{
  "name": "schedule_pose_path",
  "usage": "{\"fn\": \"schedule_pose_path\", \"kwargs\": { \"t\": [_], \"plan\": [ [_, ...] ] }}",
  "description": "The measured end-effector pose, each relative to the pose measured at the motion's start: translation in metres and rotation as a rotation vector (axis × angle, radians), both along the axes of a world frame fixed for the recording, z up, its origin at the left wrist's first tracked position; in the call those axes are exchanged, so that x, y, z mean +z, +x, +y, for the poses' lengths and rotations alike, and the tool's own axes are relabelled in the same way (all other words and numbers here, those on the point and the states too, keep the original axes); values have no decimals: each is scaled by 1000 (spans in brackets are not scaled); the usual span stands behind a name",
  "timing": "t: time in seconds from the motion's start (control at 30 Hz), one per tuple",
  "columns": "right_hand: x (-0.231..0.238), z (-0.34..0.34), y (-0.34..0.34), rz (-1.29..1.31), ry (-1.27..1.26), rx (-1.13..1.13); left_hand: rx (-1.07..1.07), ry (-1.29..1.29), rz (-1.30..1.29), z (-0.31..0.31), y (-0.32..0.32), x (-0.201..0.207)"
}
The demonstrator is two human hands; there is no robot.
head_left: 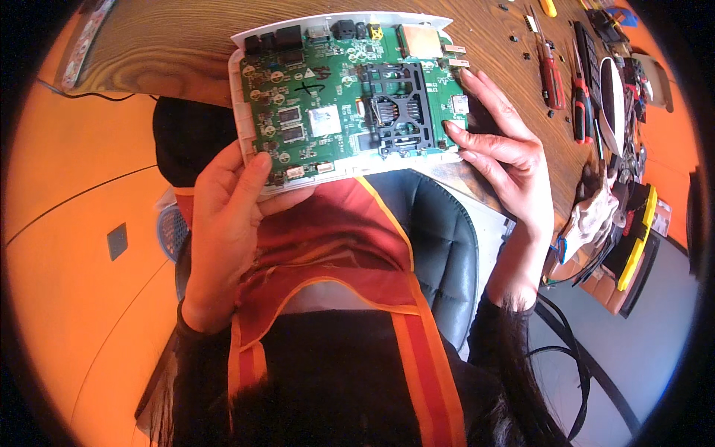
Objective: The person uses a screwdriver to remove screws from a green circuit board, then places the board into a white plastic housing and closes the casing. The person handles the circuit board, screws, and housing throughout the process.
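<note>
Spanning the frame's top is one wooden counter (171,48). At upper centre we hold one white casing (236,89) with one green circuit board (337,80): our left hand (229,205) clamps its fingers on the lower-left corner; our right hand (514,158) spreads its fingers at the right edge, whether gripping we cannot tell. Upper right, two red-handled tools (551,80); on the board, one yellow connector (376,32).

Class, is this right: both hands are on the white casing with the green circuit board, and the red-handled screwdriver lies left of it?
The side is wrong: in the head view, the red-handled screwdriver lies right of the white casing.
</note>
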State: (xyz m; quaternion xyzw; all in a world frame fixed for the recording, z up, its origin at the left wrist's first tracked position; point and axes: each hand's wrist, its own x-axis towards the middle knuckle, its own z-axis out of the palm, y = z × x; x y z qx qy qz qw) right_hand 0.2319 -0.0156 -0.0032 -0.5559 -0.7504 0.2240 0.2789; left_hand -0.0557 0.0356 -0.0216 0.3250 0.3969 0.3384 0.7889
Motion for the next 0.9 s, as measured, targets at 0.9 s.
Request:
{"fn": "schedule_pose_path", "kwargs": {
  "t": [0.9],
  "plan": [
    [-3, -97, -89, 1158, -222, -728, -389, -467, -251, -50, 6, -38]
  ]
}}
